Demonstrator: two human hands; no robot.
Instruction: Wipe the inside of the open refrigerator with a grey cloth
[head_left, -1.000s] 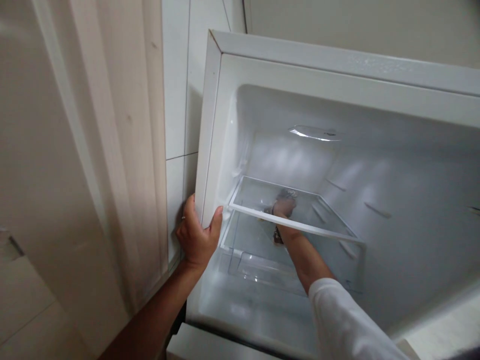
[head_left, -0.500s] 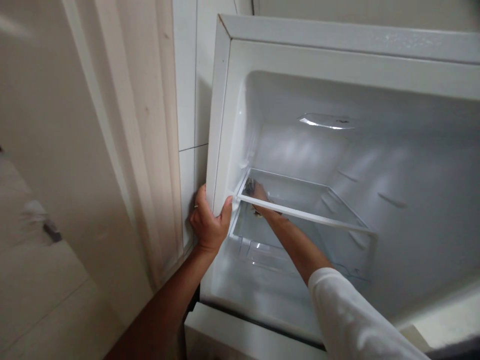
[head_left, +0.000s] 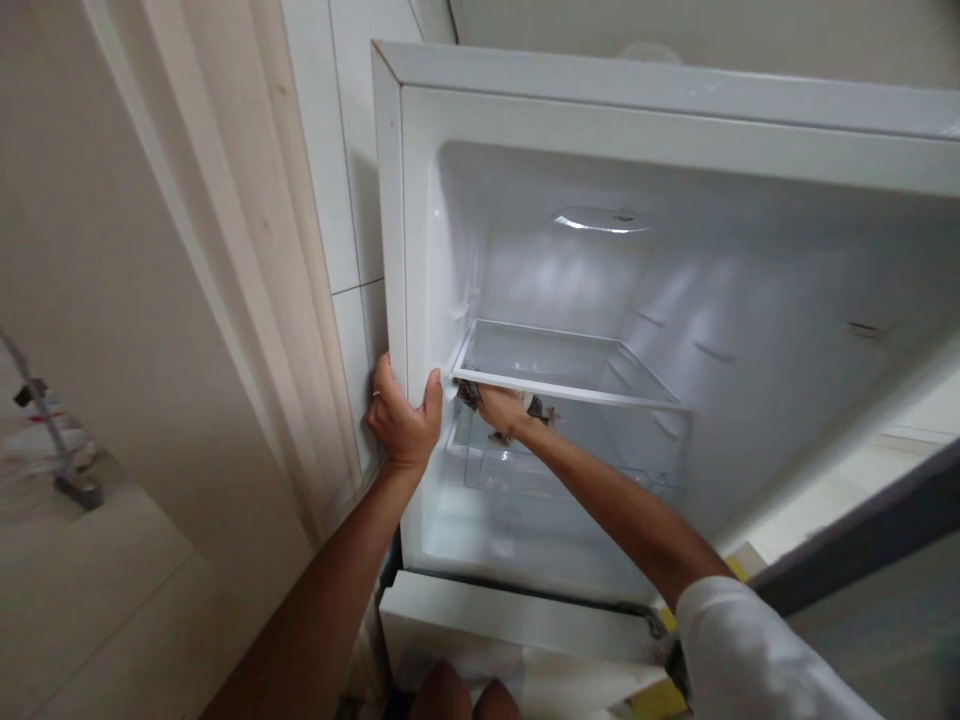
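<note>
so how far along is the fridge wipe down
Looks done: the compartment is emptied; only the glass shelf and clear drawer remain. In hand: the right hand presses a dark cloth under the shelf's front left corner, while the left hand grips the fridge frame. Which surfaces remain can't be judged.

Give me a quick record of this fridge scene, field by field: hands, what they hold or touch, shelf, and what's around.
left hand: grips the fridge's left front edge
right hand: holds a dark cloth just under the front left of the shelf
glass shelf: level, nothing on it
clear drawer: below the shelf
fridge interior: white, lit
surroundings: tiled wall at left
</note>
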